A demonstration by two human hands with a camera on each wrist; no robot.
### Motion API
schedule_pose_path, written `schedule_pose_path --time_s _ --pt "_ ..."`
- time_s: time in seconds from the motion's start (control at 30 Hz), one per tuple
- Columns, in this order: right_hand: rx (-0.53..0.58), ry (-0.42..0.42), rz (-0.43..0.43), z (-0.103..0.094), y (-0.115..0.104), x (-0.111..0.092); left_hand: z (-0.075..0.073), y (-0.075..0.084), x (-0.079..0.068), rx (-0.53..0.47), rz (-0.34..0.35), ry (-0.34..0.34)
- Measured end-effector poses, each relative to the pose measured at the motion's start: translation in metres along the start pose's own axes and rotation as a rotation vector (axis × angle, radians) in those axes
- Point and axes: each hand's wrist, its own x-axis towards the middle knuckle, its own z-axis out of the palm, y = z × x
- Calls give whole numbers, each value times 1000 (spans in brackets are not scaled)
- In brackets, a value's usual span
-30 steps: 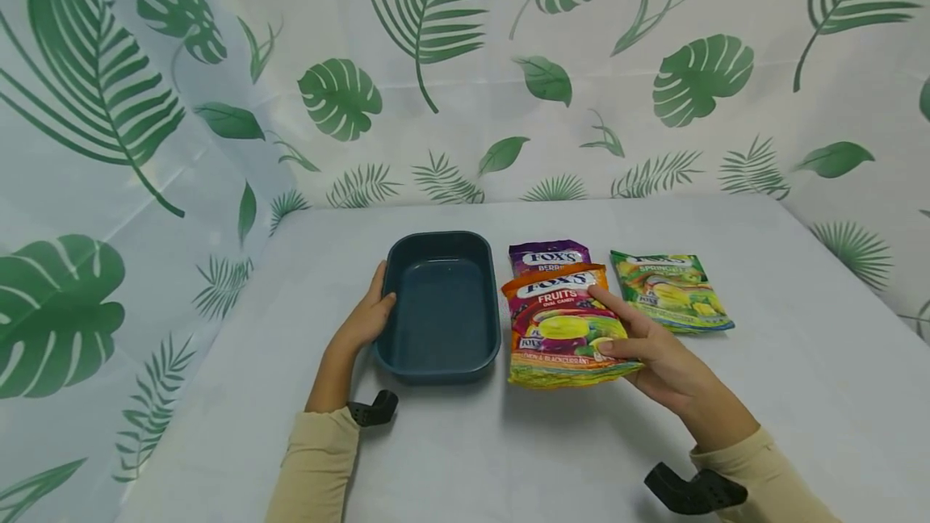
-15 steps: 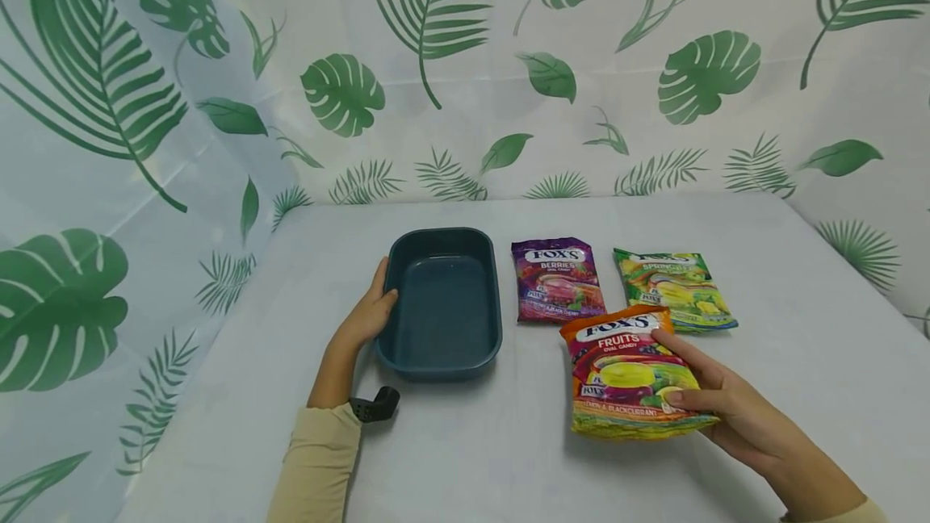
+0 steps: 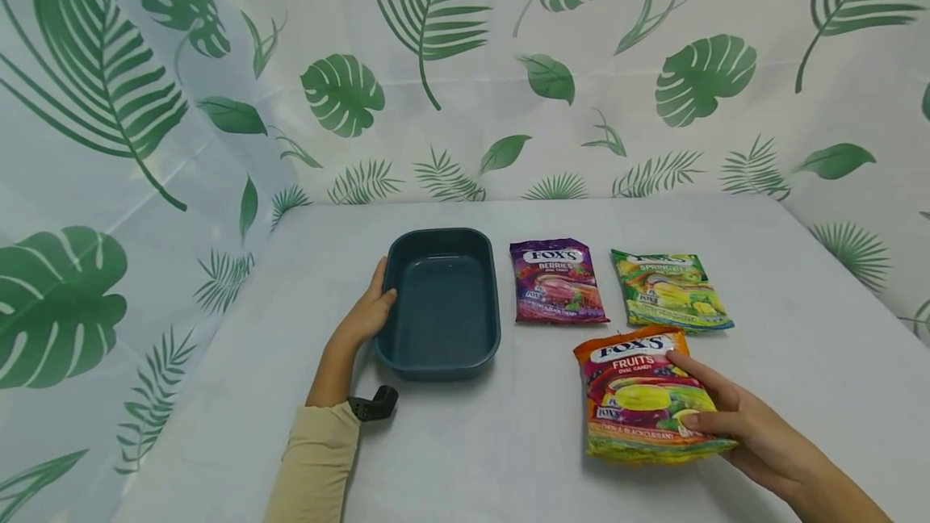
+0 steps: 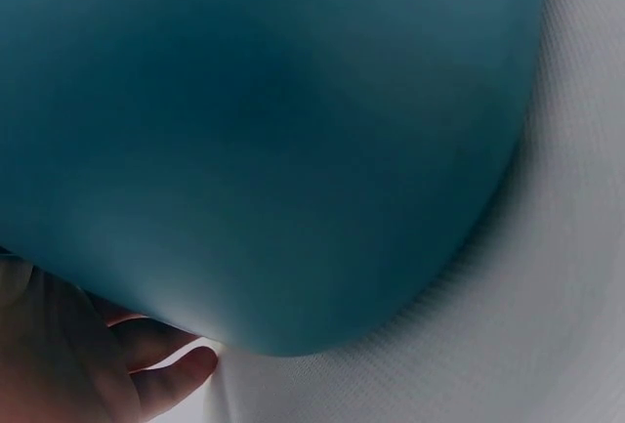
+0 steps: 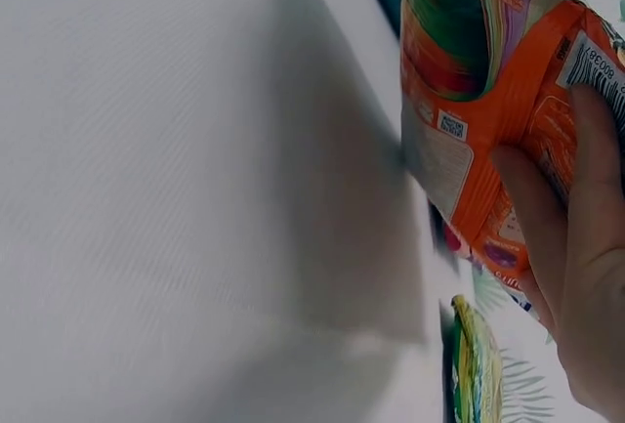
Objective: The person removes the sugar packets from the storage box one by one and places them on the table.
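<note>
My left hand (image 3: 366,313) holds the left side of a dark teal rectangular tray (image 3: 439,370), thumb over the rim. The left wrist view shows the tray's outer wall (image 4: 293,149) close up, with some fingers (image 4: 176,379) at its lower edge. On the right, my right hand (image 3: 763,434) grips a Fox's Fruits candy bag (image 3: 647,402) by its right side, front face up. From the right wrist view, fingers (image 5: 591,179) lie across the orange back of the candy bag (image 5: 498,120), which casts a shadow on the white table.
Behind the held bag lie a purple Fox's Berries candy bag (image 3: 558,281) and a green Fox's candy bag (image 3: 672,290), side by side. A white cloth (image 3: 465,466) covers the table. A leaf-printed curtain (image 3: 450,63) stands behind and at the sides.
The Fruits bag, in my right hand, has moved right and toward me, away from the tray, uncovering the Berries bag. My left hand and the tray have stayed put.
</note>
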Motion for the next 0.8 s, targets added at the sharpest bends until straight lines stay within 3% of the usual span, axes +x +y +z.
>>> schedule_pose_path --time_s 0.3,0.8 --pt "-110 21 45 -5 5 1 0 -1 -1 -11 1 1" --pt "-304 77 42 1 7 10 2 -4 0 12 -18 -2"
